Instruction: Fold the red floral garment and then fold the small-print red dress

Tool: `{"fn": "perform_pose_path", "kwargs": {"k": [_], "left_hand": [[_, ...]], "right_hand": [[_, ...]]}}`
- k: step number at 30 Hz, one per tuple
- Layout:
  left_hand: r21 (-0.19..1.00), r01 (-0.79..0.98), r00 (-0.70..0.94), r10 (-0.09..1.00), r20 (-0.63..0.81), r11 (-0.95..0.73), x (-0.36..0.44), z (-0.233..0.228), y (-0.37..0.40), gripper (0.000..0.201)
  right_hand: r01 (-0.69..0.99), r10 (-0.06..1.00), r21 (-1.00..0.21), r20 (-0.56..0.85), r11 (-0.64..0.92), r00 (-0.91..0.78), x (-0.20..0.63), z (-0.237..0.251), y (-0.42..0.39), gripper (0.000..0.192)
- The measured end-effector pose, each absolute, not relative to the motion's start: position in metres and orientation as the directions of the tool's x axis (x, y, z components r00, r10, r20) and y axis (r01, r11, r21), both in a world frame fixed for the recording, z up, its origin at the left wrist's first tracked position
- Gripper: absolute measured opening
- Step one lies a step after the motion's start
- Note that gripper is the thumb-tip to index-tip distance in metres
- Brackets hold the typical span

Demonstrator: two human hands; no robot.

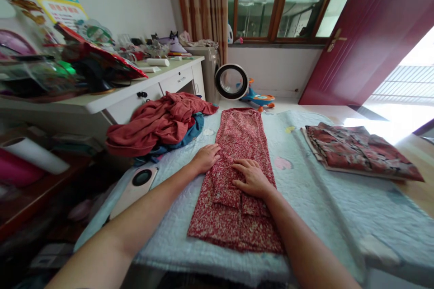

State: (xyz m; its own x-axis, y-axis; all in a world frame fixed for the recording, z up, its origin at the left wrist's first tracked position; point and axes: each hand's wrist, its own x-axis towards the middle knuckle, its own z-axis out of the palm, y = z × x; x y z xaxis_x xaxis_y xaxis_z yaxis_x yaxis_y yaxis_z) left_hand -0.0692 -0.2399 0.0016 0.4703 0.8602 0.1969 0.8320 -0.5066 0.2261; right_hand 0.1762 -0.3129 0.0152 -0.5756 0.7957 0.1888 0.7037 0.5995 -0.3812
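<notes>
A red, white-speckled shirt (240, 133) lies folded into a long strip on the light blue quilted cover, its sleeves laid lengthwise over the body. My left hand (206, 158) rests at the shirt's left edge, fingers stretched out and close together, the tips on the fabric. Flat on the middle of the shirt, my right hand (252, 178) has its fingers extended and the thumb apart. Neither hand lifts any cloth. The fabric under my right palm is hidden.
A heap of rust-red clothing (159, 119) lies left, over blue cloth (193, 133). Near it is a phone-like pale device (135, 189). A folded patterned garment (359, 149) lies right on the quilted cover (305, 216). Beyond are a cluttered desk (176, 72) and an open-doored washing machine (210, 70).
</notes>
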Motion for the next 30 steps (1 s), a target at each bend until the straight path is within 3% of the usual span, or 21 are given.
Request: {"fn": "perform_pose_path", "kwargs": {"k": [4, 8, 12, 16, 20, 23, 27, 30], "left_hand": [[0.2, 0.863, 0.434, 0.884, 0.173, -0.463, -0.072, 0.007, -0.272, 0.038], [0.211, 0.819, 0.489, 0.842, 0.229, -0.533, -0.066, 0.017, -0.309, 0.039], [0.289, 0.694, 0.593, 0.751, 0.292, -0.66, -0.056, 0.022, -0.345, 0.028], [0.37, 0.633, 0.616, 0.732, 0.293, -0.68, -0.049, 0.018, -0.364, 0.021], [0.371, 0.655, 0.597, 0.752, 0.281, -0.658, -0.046, 0.014, -0.371, 0.022], [0.364, 0.648, 0.593, 0.743, 0.31, -0.669, -0.043, 0.018, -0.38, 0.027], [0.353, 0.604, 0.629, 0.7, 0.339, -0.714, -0.035, 0.025, -0.4, 0.035], [0.344, 0.594, 0.66, 0.685, 0.308, -0.727, -0.028, 0.022, -0.41, 0.035]], "right_hand": [[0.7, 0.787, -0.372, 0.179, 0.609, -0.59, 0.176, 0.013, -0.312, 0.054], [0.717, 0.804, -0.374, 0.172, 0.588, -0.569, 0.177, 0.01, -0.311, 0.065], [0.729, 0.816, -0.372, 0.189, 0.575, -0.547, 0.176, 0.006, -0.31, 0.074], [0.745, 0.82, -0.345, 0.192, 0.571, -0.539, 0.175, 0.005, -0.311, 0.075], [0.763, 0.828, -0.33, 0.141, 0.557, -0.543, 0.172, 0.009, -0.309, 0.07], [0.731, 0.84, -0.426, 0.167, 0.534, -0.516, 0.175, 0.022, -0.311, 0.061], [0.713, 0.862, -0.488, 0.341, 0.503, -0.375, 0.189, 0.046, -0.334, 0.032], [0.71, 0.858, -0.482, 0.293, 0.513, -0.422, 0.2, 0.053, -0.365, 0.015]]}}
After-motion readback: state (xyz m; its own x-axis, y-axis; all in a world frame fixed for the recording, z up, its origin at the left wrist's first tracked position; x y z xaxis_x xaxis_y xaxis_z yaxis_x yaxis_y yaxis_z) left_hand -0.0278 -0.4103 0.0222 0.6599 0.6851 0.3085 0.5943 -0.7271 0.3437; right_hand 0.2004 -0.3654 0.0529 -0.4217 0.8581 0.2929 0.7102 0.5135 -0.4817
